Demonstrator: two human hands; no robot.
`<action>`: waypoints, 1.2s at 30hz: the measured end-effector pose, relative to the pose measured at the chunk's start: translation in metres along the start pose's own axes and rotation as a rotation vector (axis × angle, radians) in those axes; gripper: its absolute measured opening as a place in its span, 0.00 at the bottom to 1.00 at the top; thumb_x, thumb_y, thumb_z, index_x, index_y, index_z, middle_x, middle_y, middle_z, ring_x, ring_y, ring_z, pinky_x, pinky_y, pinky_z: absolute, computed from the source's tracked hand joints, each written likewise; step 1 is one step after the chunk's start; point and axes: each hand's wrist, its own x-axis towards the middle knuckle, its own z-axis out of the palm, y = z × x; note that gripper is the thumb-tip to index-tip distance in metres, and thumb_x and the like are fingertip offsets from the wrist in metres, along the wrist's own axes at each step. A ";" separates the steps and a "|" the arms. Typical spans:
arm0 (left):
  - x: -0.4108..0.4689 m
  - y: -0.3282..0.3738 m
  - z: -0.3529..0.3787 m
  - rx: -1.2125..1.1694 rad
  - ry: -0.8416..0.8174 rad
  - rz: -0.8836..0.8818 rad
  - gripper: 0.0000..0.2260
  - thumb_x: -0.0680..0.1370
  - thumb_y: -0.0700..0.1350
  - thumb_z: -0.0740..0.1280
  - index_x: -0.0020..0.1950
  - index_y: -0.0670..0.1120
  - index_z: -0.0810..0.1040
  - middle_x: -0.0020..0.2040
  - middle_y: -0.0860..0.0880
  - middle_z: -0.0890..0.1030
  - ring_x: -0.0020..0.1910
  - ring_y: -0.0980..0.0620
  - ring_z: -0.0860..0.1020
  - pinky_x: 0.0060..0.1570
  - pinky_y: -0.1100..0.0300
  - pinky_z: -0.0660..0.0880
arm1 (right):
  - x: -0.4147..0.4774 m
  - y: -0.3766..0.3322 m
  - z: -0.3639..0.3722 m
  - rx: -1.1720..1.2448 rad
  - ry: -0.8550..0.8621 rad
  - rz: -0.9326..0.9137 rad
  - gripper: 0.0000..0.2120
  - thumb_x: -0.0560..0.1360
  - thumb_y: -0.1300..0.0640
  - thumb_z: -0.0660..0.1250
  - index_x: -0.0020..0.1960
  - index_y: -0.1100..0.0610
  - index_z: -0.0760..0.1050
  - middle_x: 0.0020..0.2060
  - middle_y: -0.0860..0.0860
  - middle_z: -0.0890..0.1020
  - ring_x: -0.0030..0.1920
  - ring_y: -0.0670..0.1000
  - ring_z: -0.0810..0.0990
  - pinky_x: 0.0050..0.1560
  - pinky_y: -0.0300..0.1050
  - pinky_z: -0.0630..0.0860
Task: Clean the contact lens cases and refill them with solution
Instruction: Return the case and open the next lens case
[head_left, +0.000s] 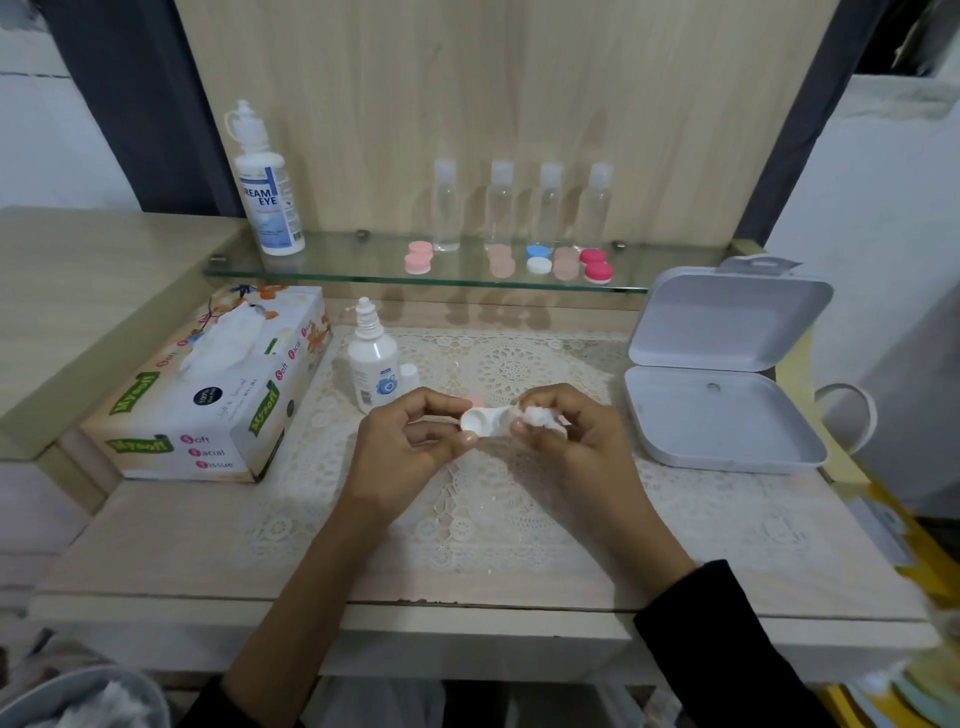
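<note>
Pale wood panelling is backing the glass shelf (363, 270), where the big solution bottle (267, 192) and the other lens cases (540, 260) are standing in a row. Below it, over the lace mat (467, 499) on the tabletop (156, 530), I am holding the white lens case (485, 422) up between both hands, clear of the surface.

The fingers of my left hand (410, 436) are pinching its left end, and that well is lying open and uncapped. The fingers of my right hand (566, 436) are curling round a wad of tissue (537, 415) and pressing it into the right well. So I am judging this to be the wiping-dry step, with the refill not yet begun. Something pink (474, 400), probably a cap, is peeking out just behind the case.

Next I am likely going to need a free hand for the small solution bottle (373, 364), which is standing uncapped near my left hand. That is calling for putting the tissue down, keeping the case level, and squeezing gently so neither well overflows.
</note>
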 end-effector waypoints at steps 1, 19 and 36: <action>0.000 0.000 -0.001 -0.009 0.010 0.004 0.11 0.69 0.32 0.74 0.45 0.46 0.81 0.45 0.53 0.85 0.42 0.54 0.83 0.43 0.66 0.76 | -0.001 -0.004 0.000 0.157 0.004 0.048 0.05 0.71 0.70 0.69 0.45 0.67 0.74 0.44 0.60 0.75 0.44 0.57 0.75 0.43 0.48 0.77; -0.001 0.004 0.004 -0.184 -0.088 -0.069 0.15 0.71 0.46 0.69 0.55 0.41 0.80 0.45 0.41 0.84 0.46 0.44 0.84 0.46 0.58 0.80 | -0.003 -0.013 -0.002 -0.050 0.124 -0.108 0.14 0.67 0.83 0.64 0.39 0.67 0.78 0.39 0.58 0.84 0.42 0.54 0.85 0.43 0.41 0.81; -0.004 0.009 0.000 -0.104 -0.043 -0.051 0.17 0.65 0.36 0.76 0.53 0.44 0.82 0.44 0.46 0.85 0.46 0.53 0.83 0.45 0.65 0.77 | -0.001 -0.010 -0.003 -0.238 0.182 -0.128 0.06 0.70 0.63 0.74 0.46 0.62 0.83 0.46 0.58 0.81 0.49 0.54 0.81 0.49 0.48 0.77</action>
